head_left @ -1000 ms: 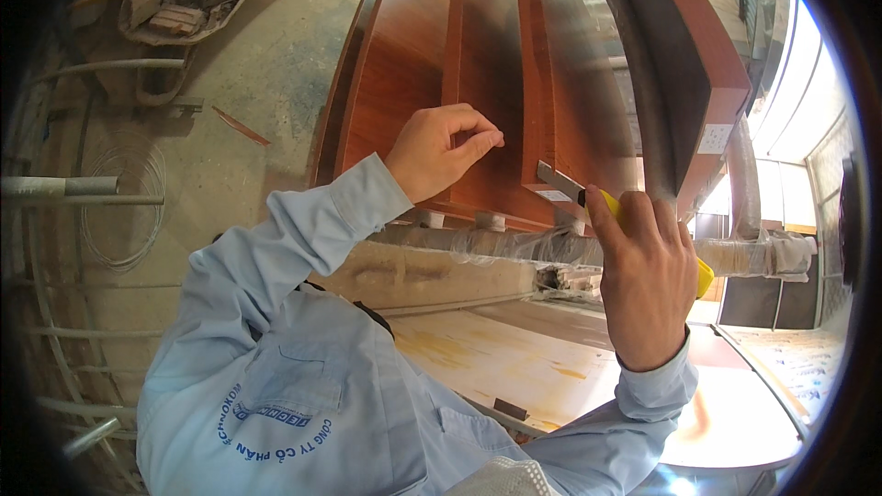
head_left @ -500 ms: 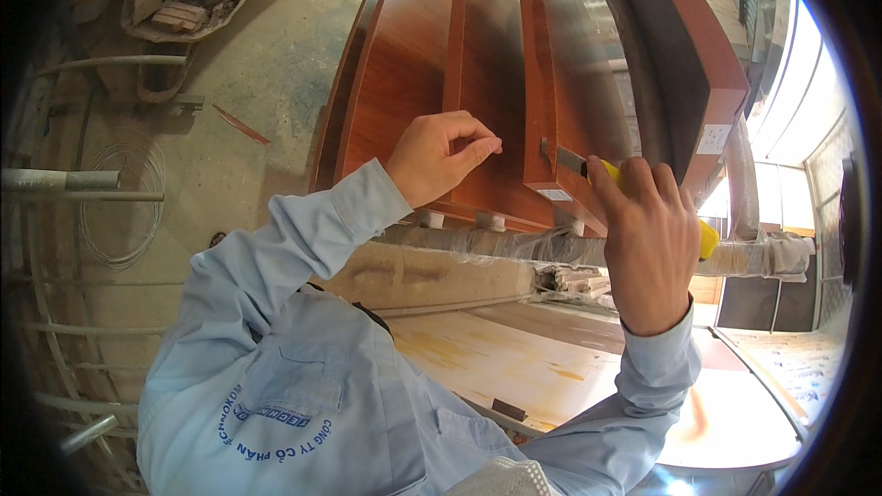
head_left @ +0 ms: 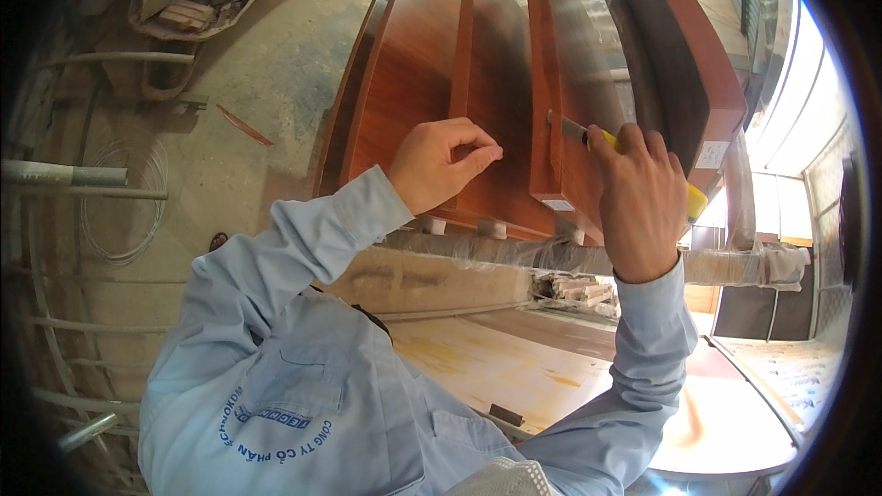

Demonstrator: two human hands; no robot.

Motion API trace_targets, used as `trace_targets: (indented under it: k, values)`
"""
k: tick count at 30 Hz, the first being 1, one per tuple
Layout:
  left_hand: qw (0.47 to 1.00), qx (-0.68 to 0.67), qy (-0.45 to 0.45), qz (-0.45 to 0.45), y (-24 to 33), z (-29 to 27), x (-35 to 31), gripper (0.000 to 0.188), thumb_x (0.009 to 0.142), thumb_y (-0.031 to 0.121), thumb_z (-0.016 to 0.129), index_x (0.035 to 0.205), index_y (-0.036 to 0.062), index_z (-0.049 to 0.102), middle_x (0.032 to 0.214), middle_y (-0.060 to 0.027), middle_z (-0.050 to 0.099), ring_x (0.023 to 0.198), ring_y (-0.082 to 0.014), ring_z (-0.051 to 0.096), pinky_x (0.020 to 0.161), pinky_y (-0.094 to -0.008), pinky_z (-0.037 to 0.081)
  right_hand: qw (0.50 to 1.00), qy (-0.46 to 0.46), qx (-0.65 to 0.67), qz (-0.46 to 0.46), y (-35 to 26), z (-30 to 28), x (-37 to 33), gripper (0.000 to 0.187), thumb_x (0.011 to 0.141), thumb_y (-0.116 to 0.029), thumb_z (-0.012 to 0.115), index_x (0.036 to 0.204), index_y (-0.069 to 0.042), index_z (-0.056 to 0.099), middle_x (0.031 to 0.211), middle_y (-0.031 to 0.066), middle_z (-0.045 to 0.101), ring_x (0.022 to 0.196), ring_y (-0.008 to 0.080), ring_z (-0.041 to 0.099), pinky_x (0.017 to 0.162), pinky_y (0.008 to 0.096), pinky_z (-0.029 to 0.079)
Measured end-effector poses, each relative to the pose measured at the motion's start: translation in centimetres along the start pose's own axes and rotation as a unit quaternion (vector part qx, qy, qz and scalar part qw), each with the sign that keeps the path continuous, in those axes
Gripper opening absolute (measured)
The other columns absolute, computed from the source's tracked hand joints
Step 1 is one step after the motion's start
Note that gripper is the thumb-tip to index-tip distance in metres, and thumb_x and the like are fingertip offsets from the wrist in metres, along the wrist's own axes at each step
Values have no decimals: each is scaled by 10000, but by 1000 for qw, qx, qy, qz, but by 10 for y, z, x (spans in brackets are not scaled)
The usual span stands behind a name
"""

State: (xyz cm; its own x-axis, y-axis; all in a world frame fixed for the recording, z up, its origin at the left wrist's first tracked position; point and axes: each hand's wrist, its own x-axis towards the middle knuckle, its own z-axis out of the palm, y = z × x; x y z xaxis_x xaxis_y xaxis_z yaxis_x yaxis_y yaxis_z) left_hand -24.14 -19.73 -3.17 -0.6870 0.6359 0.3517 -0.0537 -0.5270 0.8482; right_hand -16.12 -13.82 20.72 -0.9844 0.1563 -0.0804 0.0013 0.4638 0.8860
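Note:
Several reddish-brown wood-grain boards stand on edge side by side. My right hand (head_left: 645, 197) is wrapped round the yellow handle of a utility knife (head_left: 695, 202). Its grey blade lies against the narrow edge of a middle board (head_left: 548, 64), near that board's close end. A thin brown strip (head_left: 554, 152) stands slightly off this edge by the blade. My left hand (head_left: 441, 161) is closed in front of the neighbouring board (head_left: 491, 83), thumb and forefinger pressed together. Whether anything small sits in that pinch is hidden.
A plastic-wrapped bar (head_left: 588, 257) on the near side runs under the boards' ends. At right stands a thick dark board (head_left: 703, 55). Far left holds a container of rubble (head_left: 197, 0), metal tubes (head_left: 73, 174) and coiled wire (head_left: 124, 211). A pale panel (head_left: 514, 358) lies below.
My right hand has moved the knife a little farther up along the board's edge, away from me. The left hand keeps its pinch in nearly the same place. The view has shifted slightly.

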Motion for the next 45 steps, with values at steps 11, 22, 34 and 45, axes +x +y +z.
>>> trace_targets:
  k: [11, 22, 34, 45]
  values:
    - [998, 31, -40, 32, 21, 28, 14, 318, 856, 191, 832, 1096, 71, 663, 790, -32, 600, 665, -153, 552, 619, -320, 472, 1000, 24, 3, 17, 4, 16, 32, 253, 856, -114, 633, 1084, -132, 741, 1018, 69, 663, 1000, 266, 648, 823, 391, 516]
    - [994, 56, -42, 86, 20, 47, 23, 546, 871, 221, 805, 1360, 104, 596, 910, -70, 590, 788, -237, 585, 705, -383, 501, 998, 54, 13, 28, 8, 36, 62, 167, 845, -124, 642, 966, -129, 758, 961, 78, 674, 962, 286, 653, 794, 403, 521]
    - [994, 50, -57, 81, 18, 46, 23, 543, 888, 224, 788, 1381, 121, 584, 925, -72, 579, 818, -248, 592, 733, -384, 506, 997, 63, 6, 50, 18, 56, 105, 141, 858, -136, 650, 895, -149, 786, 974, 93, 700, 951, 313, 686, 792, 424, 546]
    - [994, 38, -60, 88, 18, 47, 26, 520, 878, 206, 790, 1346, 116, 582, 926, -70, 587, 847, -264, 610, 742, -407, 502, 996, 49, -14, 70, 34, 81, 150, 129, 881, -148, 673, 924, -164, 794, 982, 86, 721, 965, 313, 709, 802, 436, 578]
